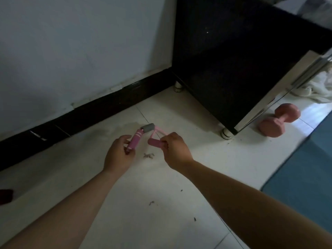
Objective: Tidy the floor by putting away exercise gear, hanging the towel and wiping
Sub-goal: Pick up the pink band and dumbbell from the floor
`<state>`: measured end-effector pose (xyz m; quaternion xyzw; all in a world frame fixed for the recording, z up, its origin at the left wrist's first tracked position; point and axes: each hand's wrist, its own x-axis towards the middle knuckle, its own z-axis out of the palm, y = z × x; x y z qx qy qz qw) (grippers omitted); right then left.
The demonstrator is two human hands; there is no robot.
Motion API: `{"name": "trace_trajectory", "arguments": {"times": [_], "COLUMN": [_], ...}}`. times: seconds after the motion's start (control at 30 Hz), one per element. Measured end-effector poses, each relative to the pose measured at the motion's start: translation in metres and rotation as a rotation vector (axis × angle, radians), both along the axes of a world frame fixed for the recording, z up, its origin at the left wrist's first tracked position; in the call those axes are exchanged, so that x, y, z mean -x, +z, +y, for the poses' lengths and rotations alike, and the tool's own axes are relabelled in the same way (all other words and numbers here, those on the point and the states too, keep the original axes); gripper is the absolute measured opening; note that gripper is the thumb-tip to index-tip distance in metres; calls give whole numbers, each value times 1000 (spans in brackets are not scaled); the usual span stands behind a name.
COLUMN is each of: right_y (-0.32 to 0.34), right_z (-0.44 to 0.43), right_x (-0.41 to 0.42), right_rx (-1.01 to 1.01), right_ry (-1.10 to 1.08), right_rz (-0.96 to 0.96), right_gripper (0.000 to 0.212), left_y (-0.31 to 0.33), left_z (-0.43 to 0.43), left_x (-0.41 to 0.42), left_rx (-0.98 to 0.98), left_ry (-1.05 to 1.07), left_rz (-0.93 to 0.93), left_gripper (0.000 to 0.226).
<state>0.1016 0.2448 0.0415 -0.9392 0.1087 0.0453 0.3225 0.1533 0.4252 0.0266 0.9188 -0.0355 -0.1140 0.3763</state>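
Near the middle of the frame, low over the white floor (161, 194), a pink hand gripper (142, 136) with grey foam top hangs between both hands: the left hand (118, 155) closes its grip on one striped handle, the right hand (175, 150) on the other. Tidying looks barely begun: a pink dumbbell (278, 121) lies at right beside the black cabinet (233, 69), a white towel (316, 87) is crumpled at the right edge, and debris (148, 155) dots the tiles.

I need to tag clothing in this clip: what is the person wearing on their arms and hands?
Nothing shows. Both forearms are bare for all of their visible length, with no sleeve edge in view. The left hand and right hand have no gloves, and no watch, bracelet or ring can be seen.
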Motion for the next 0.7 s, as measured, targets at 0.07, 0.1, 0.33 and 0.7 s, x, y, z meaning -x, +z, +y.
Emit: {"name": "trace_trajectory", "arguments": {"times": [0.07,0.1,0.33,0.7], "right_y": [0,-2,16,48], "right_z": [1,-3,-59,-201], "right_x": [-4,-3,14,84], "right_rx": [15,28,102,75], "right_ry": [40,53,165,187], "right_rz": [79,122,208,217], "right_gripper": [39,41,48,41], "left_y": [-8,-13,-1,50], "left_z": [10,12,-24,-138], "left_x": [-4,-4,6,39], "left_rx": [-72,-84,-73,-196], "left_ry": [11,0,-136,-538], "left_rz": [43,72,84,-31], "left_gripper": [50,52,49,45]}}
